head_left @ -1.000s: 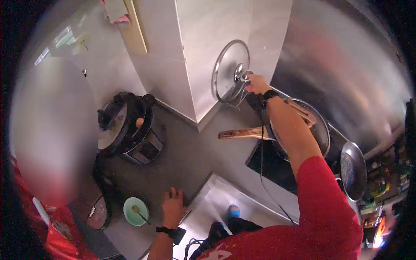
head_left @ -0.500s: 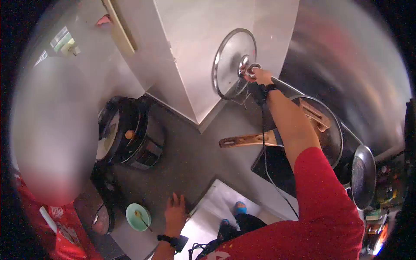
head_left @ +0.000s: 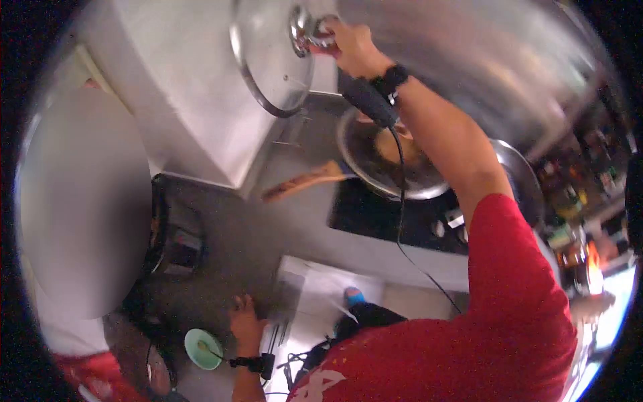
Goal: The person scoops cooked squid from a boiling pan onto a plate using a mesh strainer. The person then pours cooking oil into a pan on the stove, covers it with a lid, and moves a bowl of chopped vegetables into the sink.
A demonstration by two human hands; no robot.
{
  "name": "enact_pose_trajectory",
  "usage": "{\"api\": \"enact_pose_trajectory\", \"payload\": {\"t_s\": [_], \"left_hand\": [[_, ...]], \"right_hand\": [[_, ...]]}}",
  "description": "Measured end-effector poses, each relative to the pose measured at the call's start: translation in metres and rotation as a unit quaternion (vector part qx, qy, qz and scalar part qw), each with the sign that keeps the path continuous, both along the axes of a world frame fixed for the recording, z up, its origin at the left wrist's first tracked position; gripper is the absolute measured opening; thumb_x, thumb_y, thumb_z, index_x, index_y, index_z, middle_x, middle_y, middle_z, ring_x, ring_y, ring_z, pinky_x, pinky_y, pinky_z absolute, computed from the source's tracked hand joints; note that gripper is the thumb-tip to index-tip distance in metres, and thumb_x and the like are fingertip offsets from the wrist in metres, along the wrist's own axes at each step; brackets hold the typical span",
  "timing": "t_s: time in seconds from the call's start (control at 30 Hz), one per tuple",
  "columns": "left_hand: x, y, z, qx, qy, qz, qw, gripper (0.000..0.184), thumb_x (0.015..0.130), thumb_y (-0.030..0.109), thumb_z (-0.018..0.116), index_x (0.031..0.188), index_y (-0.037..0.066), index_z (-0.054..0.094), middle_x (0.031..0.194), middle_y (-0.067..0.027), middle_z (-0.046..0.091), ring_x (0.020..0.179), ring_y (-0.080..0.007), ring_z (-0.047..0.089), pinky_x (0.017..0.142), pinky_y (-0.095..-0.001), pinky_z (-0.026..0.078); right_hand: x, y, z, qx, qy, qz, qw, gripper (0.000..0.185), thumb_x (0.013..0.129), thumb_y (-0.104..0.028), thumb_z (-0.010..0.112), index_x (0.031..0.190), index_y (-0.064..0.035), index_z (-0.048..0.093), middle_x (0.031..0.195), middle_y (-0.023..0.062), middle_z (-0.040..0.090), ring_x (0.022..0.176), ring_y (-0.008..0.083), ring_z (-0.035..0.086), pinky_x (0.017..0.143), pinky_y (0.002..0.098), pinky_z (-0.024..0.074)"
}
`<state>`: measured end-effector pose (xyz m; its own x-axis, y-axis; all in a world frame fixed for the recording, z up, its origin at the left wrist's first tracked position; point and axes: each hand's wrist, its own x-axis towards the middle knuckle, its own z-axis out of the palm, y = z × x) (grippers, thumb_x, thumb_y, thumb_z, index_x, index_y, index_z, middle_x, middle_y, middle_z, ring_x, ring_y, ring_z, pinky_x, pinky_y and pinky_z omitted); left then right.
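My right hand is closed around the knob of a glass lid with a metal rim, held up tilted in the air by the corner wall. Below and to the right of the lid sits a frying pan with a wooden-looking handle. Something tan lies in it, partly hidden behind my right forearm and blurred. My left hand rests on the counter with its fingers spread, holding nothing. Just beside it stands a pale green bowl with a spoon in it.
The pan is on a black stove top, with another pan to the right. A dark cooker stands on the counter at left. Another person in red is close on the left. A cable hangs from my right wrist.
The view has swung, so the stove and pan sit further left. My right hand still grips the lid, which now appears higher and further left. My left hand stays on the counter.
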<state>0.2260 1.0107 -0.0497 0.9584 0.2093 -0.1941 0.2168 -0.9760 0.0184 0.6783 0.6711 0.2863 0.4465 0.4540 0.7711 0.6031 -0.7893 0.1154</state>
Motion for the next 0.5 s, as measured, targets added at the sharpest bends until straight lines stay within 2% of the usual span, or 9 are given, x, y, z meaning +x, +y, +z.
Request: {"api": "enact_pose_trajectory", "payload": {"t_s": [0.07, 0.1, 0.2, 0.27, 0.33, 0.4, 0.43, 0.47, 0.5], "left_hand": [[0.001, 0.0, -0.006, -0.025, -0.003, -0.024, 0.999, 0.094, 0.058, 0.03, 0.089, 0.138, 0.009, 0.045, 0.145, -0.0183, 0.042, 0.122, -0.041, 0.049, 0.099, -0.045, 0.048], [0.003, -0.002, 0.002, -0.03, 0.016, -0.007, 0.999, 0.094, 0.058, 0.028, 0.089, 0.138, 0.008, 0.045, 0.146, -0.0196, 0.041, 0.123, -0.0417, 0.049, 0.098, -0.0458, 0.048], [0.005, -0.003, 0.011, -0.037, 0.025, -0.011, 0.999, 0.095, 0.058, 0.024, 0.089, 0.14, 0.006, 0.044, 0.146, -0.022, 0.04, 0.123, -0.0424, 0.048, 0.099, -0.0465, 0.047], [0.002, -0.002, 0.003, -0.041, 0.009, -0.021, 0.999, 0.096, 0.058, 0.023, 0.088, 0.141, 0.005, 0.043, 0.147, -0.0231, 0.04, 0.124, -0.0424, 0.048, 0.1, -0.0464, 0.046], [-0.001, 0.003, -0.009, -0.065, -0.014, -0.017, 0.998, 0.098, 0.059, 0.023, 0.088, 0.142, 0.003, 0.041, 0.147, -0.0239, 0.039, 0.124, -0.0423, 0.048, 0.104, -0.0448, 0.043], [0.003, 0.012, -0.02, -0.075, -0.007, -0.019, 0.997, 0.098, 0.059, 0.023, 0.088, 0.142, 0.002, 0.041, 0.147, -0.025, 0.039, 0.125, -0.0423, 0.047, 0.105, -0.0439, 0.041], [0.005, 0.009, -0.017, -0.078, 0.002, -0.012, 0.997, 0.098, 0.058, 0.023, 0.089, 0.141, 0.001, 0.041, 0.146, -0.026, 0.039, 0.126, -0.0423, 0.047, 0.107, -0.0429, 0.04], [0.008, 0.004, -0.011, -0.082, 0.003, -0.019, 0.996, 0.098, 0.058, 0.023, 0.089, 0.141, 0.001, 0.041, 0.146, -0.026, 0.039, 0.126, -0.0423, 0.047, 0.107, -0.0429, 0.04], [0.009, 0.001, -0.002, -0.054, 0.023, -0.021, 0.998, 0.098, 0.058, 0.023, 0.089, 0.141, 0.0, 0.042, 0.146, -0.0271, 0.039, 0.127, -0.0423, 0.046, 0.108, -0.0426, 0.039]], "right_hand": [[-0.021, -0.055, 0.027, 0.0, -0.069, 0.087, 0.994, 0.042, 0.076, -0.024, 0.076, 0.109, -0.0047, 0.058, 0.076, 0.0161, 0.068, 0.076, 0.0355, 0.068, 0.059, 0.0429, 0.0515], [-0.041, -0.089, 0.033, -0.008, -0.063, 0.061, 0.996, 0.042, 0.076, -0.024, 0.076, 0.109, -0.0047, 0.058, 0.076, 0.0161, 0.068, 0.076, 0.0355, 0.068, 0.059, 0.0429, 0.0515], [-0.14, -0.164, 0.068, -0.09, 0.056, 0.035, 0.994, 0.057, 0.079, -0.023, 0.079, 0.122, 0.0031, 0.052, 0.104, 0.0168, 0.065, 0.093, 0.0267, 0.065, 0.079, 0.0374, 0.0528], [-0.205, -0.196, 0.086, -0.08, 0.132, 0.002, 0.988, 0.05, 0.079, -0.026, 0.078, 0.112, 0.002, 0.054, 0.082, 0.0204, 0.063, 0.07, 0.0309, 0.063, 0.062, 0.0387, 0.0476], [-0.212, -0.262, 0.073, -0.093, 0.139, -0.087, 0.982, 0.028, 0.079, -0.002, 0.068, 0.106, -0.0003, 0.06, 0.096, 0.0175, 0.07, 0.08, 0.0293, 0.071, 0.067, 0.0361, 0.0576], [-0.187, -0.352, 0.039, -0.047, 0.183, -0.197, 0.962, 0.022, 0.083, -0.008, 0.067, 0.103, 0.0017, 0.061, 0.087, 0.0163, 0.07, 0.078, 0.0272, 0.071, 0.061, 0.0346, 0.0589], [-0.2, -0.366, 0.039, 0.087, 0.268, -0.221, 0.934, 0.021, 0.085, -0.012, 0.065, 0.098, 0.004, 0.062, 0.085, 0.016, 0.069, 0.077, 0.0261, 0.071, 0.058, 0.0338, 0.0594], [-0.216, -0.369, 0.035, 0.221, 0.345, -0.239, 0.88, 0.023, 0.088, -0.016, 0.062, 0.094, 0.0063, 0.063, 0.082, 0.0157, 0.068, 0.075, 0.025, 0.071, 0.056, 0.0331, 0.0599], [-0.226, -0.367, 0.029, 0.277, 0.336, -0.323, 0.84, 0.027, 0.088, -0.021, 0.062, 0.09, 0.0062, 0.064, 0.08, 0.0155, 0.068, 0.075, 0.0248, 0.071, 0.054, 0.034, 0.0598]]}}
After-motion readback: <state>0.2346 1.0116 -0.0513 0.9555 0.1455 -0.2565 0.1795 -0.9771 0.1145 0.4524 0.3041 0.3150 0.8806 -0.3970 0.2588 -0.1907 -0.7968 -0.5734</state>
